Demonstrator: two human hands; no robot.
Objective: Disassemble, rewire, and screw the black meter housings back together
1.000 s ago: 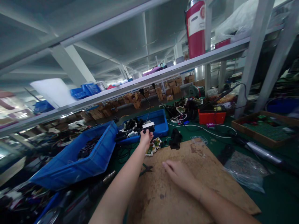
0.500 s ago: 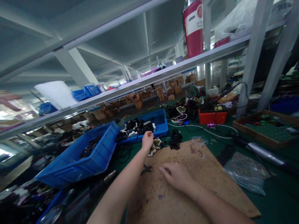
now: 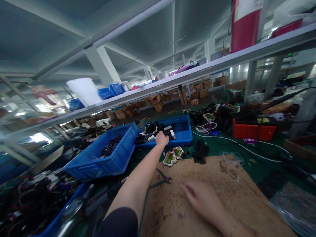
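Observation:
My left hand reaches over the near edge of the blue tray, at a pile of black and white parts. Its fingertips are hidden among them, so I cannot tell whether it grips one. Low over the wooden board, my right hand has loosely bent, slightly parted fingers, a little blurred, with nothing seen in them. Pliers lie on the board between my arms. Circuit boards in white frames lie at its far edge, beside a black moulded part.
A deep blue crate with dark parts stands left of the tray. An orange bin and a white cable are on the right. A shelf runs above the bench, bearing a red flask. A plastic bag lies at right.
My left hand has moved forward from near the framed circuit boards to the parts in the tray. My right hand stays over the board. The view has turned left.

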